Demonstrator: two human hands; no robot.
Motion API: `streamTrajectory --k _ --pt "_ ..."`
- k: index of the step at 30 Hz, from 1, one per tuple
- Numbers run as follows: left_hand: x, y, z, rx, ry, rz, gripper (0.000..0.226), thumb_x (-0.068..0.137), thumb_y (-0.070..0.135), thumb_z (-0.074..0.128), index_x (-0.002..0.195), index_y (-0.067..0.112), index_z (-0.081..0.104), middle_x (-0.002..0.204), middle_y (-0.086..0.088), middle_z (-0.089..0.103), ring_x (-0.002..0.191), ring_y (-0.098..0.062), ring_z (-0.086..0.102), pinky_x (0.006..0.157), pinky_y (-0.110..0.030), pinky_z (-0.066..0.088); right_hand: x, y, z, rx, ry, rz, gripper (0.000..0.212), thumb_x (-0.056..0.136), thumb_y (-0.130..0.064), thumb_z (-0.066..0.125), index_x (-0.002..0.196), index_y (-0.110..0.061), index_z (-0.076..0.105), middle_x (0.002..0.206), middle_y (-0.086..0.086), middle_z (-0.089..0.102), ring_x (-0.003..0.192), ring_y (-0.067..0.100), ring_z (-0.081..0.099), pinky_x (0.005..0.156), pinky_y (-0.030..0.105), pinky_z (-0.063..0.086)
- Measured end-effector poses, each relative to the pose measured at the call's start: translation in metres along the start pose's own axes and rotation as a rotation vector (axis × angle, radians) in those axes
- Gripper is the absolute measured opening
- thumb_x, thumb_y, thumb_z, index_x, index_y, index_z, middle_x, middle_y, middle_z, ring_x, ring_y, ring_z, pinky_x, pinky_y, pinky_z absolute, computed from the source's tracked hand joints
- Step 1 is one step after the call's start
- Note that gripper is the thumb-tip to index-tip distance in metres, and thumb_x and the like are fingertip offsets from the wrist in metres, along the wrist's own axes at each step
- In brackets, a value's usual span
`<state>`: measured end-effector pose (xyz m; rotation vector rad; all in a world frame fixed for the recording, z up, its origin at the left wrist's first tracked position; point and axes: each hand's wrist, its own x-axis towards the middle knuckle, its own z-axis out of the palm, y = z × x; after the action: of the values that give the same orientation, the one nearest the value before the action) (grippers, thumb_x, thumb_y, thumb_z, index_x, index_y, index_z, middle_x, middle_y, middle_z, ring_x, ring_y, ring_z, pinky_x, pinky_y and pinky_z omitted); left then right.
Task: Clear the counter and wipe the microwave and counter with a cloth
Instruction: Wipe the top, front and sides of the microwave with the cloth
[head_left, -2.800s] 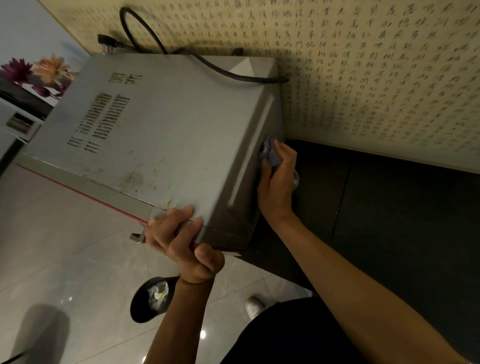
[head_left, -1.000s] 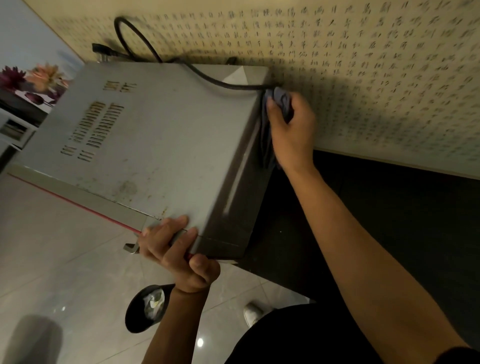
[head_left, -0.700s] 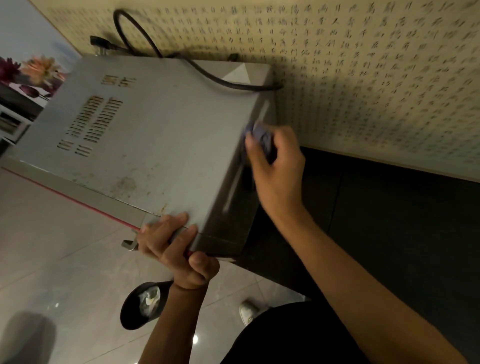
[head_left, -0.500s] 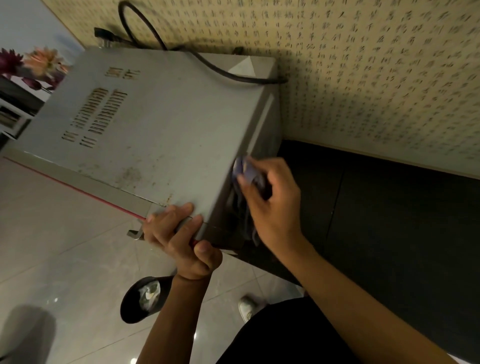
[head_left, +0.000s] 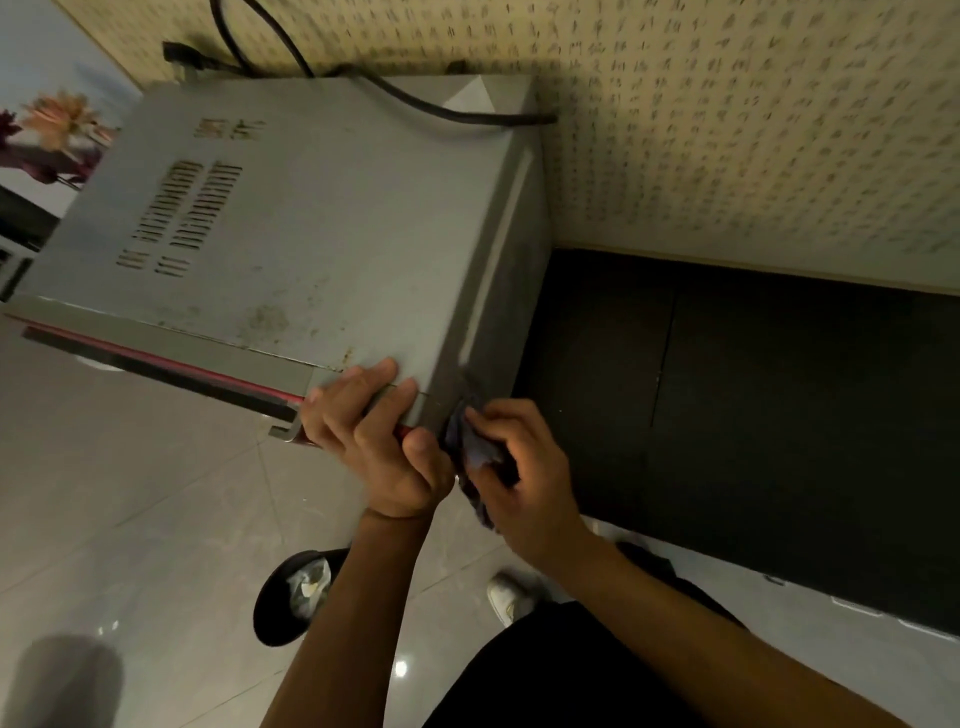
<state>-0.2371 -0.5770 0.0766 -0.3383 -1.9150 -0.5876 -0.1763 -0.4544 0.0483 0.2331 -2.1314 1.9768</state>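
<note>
A grey microwave (head_left: 311, 234) with vent slots and stains on its top stands on the dark counter (head_left: 753, 405) against the wall. My left hand (head_left: 379, 441) grips its front right top corner, fingers over the top and thumb on the front edge. My right hand (head_left: 524, 483) holds a crumpled bluish cloth (head_left: 472, 452) against the lower front end of the microwave's right side, right beside my left hand.
A black power cable (head_left: 415, 101) runs across the microwave's back edge along the patterned wall (head_left: 753, 130). Below lie pale floor tiles, a black bin (head_left: 291, 597) with crumpled waste and my white shoe (head_left: 511, 597). Flowers (head_left: 57, 135) show at far left.
My right hand with the cloth has swept along the microwave's right side from the back top corner forward to the front edge. My left hand has kept its grip on the front corner.
</note>
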Motion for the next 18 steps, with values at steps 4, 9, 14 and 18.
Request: streamTrajectory --k 4,9,14,18 --pt "0.002 0.006 -0.002 -0.01 -0.012 -0.006 0.038 0.105 0.037 0.03 0.102 0.009 0.056 0.107 -0.014 0.059 0.099 -0.035 0.051 0.081 -0.07 0.037 0.01 -0.007 -0.004 -0.01 0.106 -0.008 0.023 0.093 -0.011 0.065 0.112 0.002 0.064 0.117 0.002 0.057 0.109 0.007 0.06 0.093 0.022 0.051" --pt "0.002 0.007 -0.005 -0.005 -0.042 -0.013 0.036 0.105 0.035 0.031 0.104 0.009 0.056 0.11 -0.014 0.059 0.1 -0.035 0.052 0.081 -0.072 0.038 0.029 -0.031 0.013 0.037 0.234 -0.164 0.025 0.095 -0.013 0.06 0.112 0.007 0.061 0.115 0.018 0.06 0.11 0.016 0.062 0.095 0.027 0.052" --pt "0.001 0.008 -0.001 0.0 0.0 -0.032 0.037 0.105 0.036 0.031 0.102 0.009 0.056 0.108 -0.013 0.06 0.101 -0.033 0.052 0.087 -0.07 0.037 -0.013 0.024 0.021 0.045 0.135 0.097 0.021 0.1 -0.026 0.055 0.115 -0.012 0.055 0.115 0.006 0.059 0.105 0.012 0.064 0.086 0.026 0.056" --pt "0.0 0.005 0.0 -0.005 0.035 -0.008 0.037 0.104 0.036 0.03 0.102 0.009 0.056 0.107 -0.013 0.06 0.1 -0.032 0.052 0.102 -0.049 0.036 -0.029 0.064 0.019 -0.063 0.014 0.622 0.005 0.101 -0.035 0.053 0.103 -0.032 0.05 0.099 -0.002 0.063 0.089 0.007 0.067 0.072 0.024 0.057"
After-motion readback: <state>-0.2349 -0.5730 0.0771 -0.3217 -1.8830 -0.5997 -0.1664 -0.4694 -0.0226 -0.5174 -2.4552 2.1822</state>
